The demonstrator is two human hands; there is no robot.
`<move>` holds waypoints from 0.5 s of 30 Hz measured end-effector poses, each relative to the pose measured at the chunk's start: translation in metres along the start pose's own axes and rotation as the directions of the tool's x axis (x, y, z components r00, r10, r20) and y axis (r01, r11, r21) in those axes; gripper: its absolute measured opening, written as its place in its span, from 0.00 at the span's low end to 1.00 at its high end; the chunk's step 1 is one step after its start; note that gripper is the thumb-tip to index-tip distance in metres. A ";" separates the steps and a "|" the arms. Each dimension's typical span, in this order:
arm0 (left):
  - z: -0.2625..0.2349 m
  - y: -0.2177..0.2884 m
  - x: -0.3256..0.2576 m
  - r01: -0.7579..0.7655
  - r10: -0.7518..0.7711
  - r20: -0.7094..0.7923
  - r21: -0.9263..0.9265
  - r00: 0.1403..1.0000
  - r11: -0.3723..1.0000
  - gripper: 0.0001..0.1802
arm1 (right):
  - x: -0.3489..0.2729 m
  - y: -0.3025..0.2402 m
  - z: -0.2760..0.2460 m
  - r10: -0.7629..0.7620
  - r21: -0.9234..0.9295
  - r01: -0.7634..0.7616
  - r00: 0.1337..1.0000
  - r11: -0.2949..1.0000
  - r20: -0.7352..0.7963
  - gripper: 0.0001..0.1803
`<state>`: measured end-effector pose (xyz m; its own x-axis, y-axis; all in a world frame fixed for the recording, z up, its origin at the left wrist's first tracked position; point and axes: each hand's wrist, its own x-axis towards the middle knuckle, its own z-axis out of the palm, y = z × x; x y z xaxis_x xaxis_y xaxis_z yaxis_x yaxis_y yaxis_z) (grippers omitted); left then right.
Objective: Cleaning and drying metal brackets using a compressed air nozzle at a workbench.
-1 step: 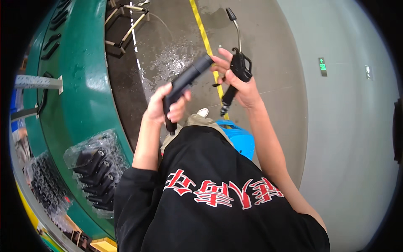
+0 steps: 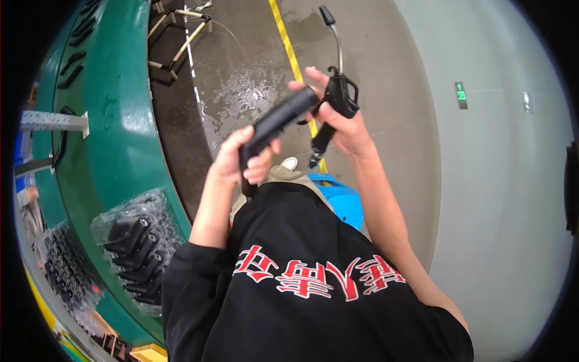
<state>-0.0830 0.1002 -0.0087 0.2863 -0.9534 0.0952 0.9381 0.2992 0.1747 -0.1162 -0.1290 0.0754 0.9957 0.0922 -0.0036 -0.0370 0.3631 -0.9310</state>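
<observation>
Where the left hand (image 2: pixel 227 163) grips: tube (image 2: pixel 278 122) inside curled fingers (image 2: pixel 258 174), upper end jutting past them;
Right hand (image 2: pixel 350 131): air gun (image 2: pixel 341 98) held under thumb, other fingers loosely spread

The left grip (image 2: pixel 234 159) holds a black tube (image 2: pixel 278 123) — right of the tube, the right grip (image 2: pixel 350 131) clasps a black air gun (image 2: pixel 341 96).
</observation>
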 end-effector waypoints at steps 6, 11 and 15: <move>0.027 -0.044 0.023 0.020 0.067 0.208 -0.390 0.976 0.920 0.31 | 0.003 -0.006 0.017 -0.096 0.148 0.079 0.989 0.986 0.110 0.33; 0.048 -0.029 0.021 -0.132 0.120 -0.078 -0.173 0.990 0.976 0.28 | 0.003 -0.011 0.034 -0.062 0.150 0.078 0.993 0.986 -0.103 0.33; 0.060 -0.018 0.018 -0.161 0.225 -0.295 0.225 0.929 0.961 0.22 | 0.002 -0.009 0.036 -0.026 0.131 0.060 0.969 0.990 -0.245 0.32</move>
<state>-0.1066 0.0799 0.0484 0.5341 -0.8299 -0.1612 0.8116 0.4500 0.3725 -0.1165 -0.0990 0.0967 0.9867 -0.1471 -0.0684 0.0119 0.4860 -0.8739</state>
